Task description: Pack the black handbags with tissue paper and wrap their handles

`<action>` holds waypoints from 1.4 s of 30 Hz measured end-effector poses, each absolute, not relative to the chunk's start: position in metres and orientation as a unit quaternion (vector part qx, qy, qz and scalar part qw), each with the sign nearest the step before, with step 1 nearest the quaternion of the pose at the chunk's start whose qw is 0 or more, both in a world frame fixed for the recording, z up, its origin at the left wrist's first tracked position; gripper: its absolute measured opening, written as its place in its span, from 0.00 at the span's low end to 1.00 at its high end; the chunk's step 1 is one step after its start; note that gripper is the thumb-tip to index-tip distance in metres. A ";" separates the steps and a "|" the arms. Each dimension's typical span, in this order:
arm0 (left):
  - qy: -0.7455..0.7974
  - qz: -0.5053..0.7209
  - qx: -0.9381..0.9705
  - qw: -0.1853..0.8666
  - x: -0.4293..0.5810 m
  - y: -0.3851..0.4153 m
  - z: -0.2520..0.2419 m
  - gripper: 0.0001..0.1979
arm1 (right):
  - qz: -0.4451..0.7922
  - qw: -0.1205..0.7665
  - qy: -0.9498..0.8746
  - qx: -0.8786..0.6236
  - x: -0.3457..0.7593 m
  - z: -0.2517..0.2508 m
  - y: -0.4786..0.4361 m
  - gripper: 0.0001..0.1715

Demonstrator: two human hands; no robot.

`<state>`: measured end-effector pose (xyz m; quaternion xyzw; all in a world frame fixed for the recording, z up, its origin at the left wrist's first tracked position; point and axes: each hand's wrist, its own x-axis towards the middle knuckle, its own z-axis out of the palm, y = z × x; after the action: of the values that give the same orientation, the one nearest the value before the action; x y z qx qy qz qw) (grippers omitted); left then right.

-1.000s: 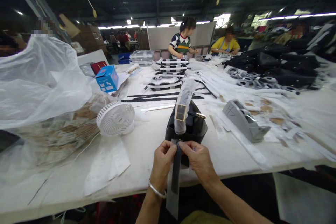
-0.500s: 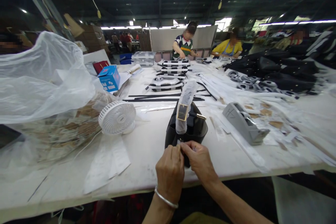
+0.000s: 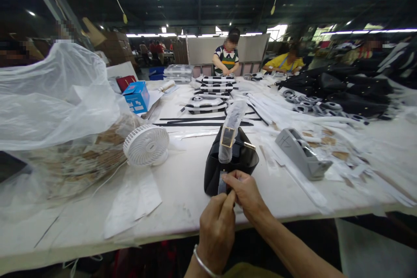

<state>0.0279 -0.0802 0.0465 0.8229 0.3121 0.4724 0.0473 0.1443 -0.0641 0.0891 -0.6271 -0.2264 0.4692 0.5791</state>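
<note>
A black handbag (image 3: 213,163) stands on the table in front of me. Its handle (image 3: 235,117) is wrapped in whitish film and has a gold buckle (image 3: 228,137). On the near side hangs a short strap (image 3: 222,183) covered in clear film. My right hand (image 3: 246,193) is closed on this strap, thumb and finger pressed to its upper part. Below it, my left hand (image 3: 217,223) is closed near the strap's lower end, fingertips close to the right hand's fingers. What the left fingers hold is hidden. A gold-coloured metal piece (image 3: 249,145) sits at the bag's right rim.
A grey tape dispenser (image 3: 302,154) stands right of the bag, near paper scraps. To the left are a white fan (image 3: 146,144) and a large clear plastic bag (image 3: 58,95) of scraps. Wrapped straps (image 3: 208,104) lie beyond. Two people work across the table (image 3: 182,191).
My left hand has moved down and slightly right, toward me, away from the strap's top. The film-covered strap now shows more. My right hand stays at the strap.
</note>
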 end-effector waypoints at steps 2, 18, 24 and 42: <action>0.352 0.513 0.778 0.084 0.015 -0.081 0.046 0.18 | 0.479 0.588 -0.219 -0.614 0.145 0.087 -0.064 0.24; 0.496 0.442 0.683 0.304 -0.017 -0.105 0.035 0.05 | 0.509 0.612 -0.175 -0.579 0.140 0.087 -0.063 0.27; 0.353 0.438 0.826 0.013 -0.033 -0.111 0.011 0.12 | 0.517 0.615 -0.170 -0.571 0.137 0.085 -0.063 0.27; 0.363 0.312 0.479 0.736 0.034 -0.057 0.071 0.25 | 0.577 0.585 -0.201 -0.533 0.145 0.078 -0.068 0.27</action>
<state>0.0345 -0.0569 0.0710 0.4793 0.3626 0.3123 0.7357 0.1455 -0.0681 0.0777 -0.5332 -0.2012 0.5772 0.5849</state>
